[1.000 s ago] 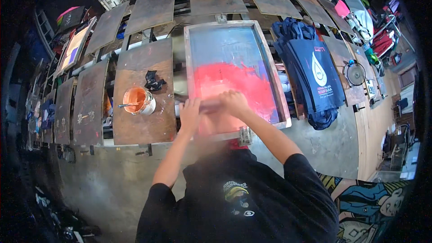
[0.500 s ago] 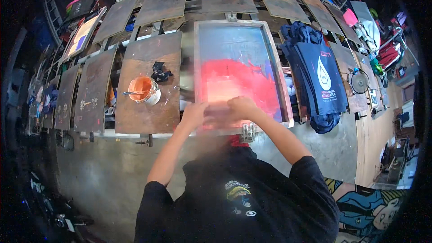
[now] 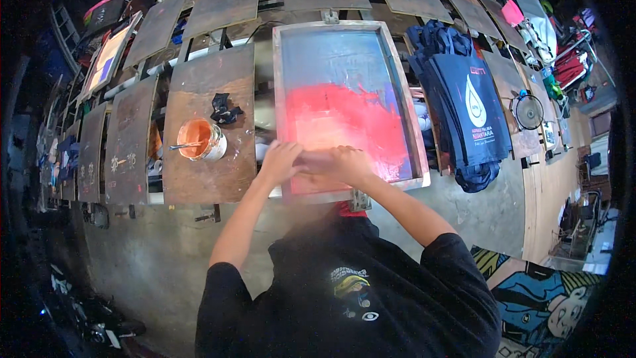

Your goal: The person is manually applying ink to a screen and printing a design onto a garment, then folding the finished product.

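A wooden-framed printing screen (image 3: 399, 73) lies in front of me, with wet red ink (image 3: 358, 116) spread over the near half of its mesh. Both hands grip a squeegee (image 3: 318, 161) laid across the near end of the screen; its bar is blurred by motion. My left hand (image 3: 281, 161) wraps its left end, close to the frame's left side. Toward the other end, my right hand (image 3: 351, 164) has its fingers curled over the bar. The squeegee's lower edge is hidden by my hands and the blur.
An ink tub (image 3: 211, 144) with a stick in it stands on the brown board (image 3: 182, 185) to the left, near a crumpled black cloth (image 3: 225, 109). Navy tote bags (image 3: 457, 106) are stacked on the right. A round fan-like object (image 3: 529, 113) lies beyond them. More boards line the back.
The whole view has shifted slightly, moving the screen and boards leftward. My left hand sits a little higher in the picture. Both hands keep their grip on the squeegee.
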A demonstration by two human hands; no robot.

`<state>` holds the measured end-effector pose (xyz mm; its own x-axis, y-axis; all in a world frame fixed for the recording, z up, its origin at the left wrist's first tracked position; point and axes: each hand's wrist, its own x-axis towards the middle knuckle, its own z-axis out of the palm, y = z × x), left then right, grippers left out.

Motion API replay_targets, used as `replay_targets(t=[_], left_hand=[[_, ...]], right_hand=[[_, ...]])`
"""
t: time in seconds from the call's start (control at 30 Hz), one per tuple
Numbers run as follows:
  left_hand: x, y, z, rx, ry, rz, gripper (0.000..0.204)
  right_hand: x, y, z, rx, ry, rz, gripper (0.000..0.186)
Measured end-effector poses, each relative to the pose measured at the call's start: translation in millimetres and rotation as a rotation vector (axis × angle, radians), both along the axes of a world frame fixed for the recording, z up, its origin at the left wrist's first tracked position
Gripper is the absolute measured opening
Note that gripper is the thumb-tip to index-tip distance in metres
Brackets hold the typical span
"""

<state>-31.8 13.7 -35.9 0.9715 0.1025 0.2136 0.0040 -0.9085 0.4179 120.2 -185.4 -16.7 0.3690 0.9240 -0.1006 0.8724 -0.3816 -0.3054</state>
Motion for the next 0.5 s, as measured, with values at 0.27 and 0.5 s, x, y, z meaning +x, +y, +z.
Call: replay_targets(t=[0.27,0.5], left_hand=[[35.7,39.9,8.0,0.145,-0.008,-0.028,0.049],[49.6,47.9,22.1,0.279,-0.030,0.078,0.042]], right_hand=[[9.3,35.5,9.3,0.152,-0.084,-0.158,0.065],[35.2,60.8,9.1,0.142,-0.290,-0.124,0.030]])
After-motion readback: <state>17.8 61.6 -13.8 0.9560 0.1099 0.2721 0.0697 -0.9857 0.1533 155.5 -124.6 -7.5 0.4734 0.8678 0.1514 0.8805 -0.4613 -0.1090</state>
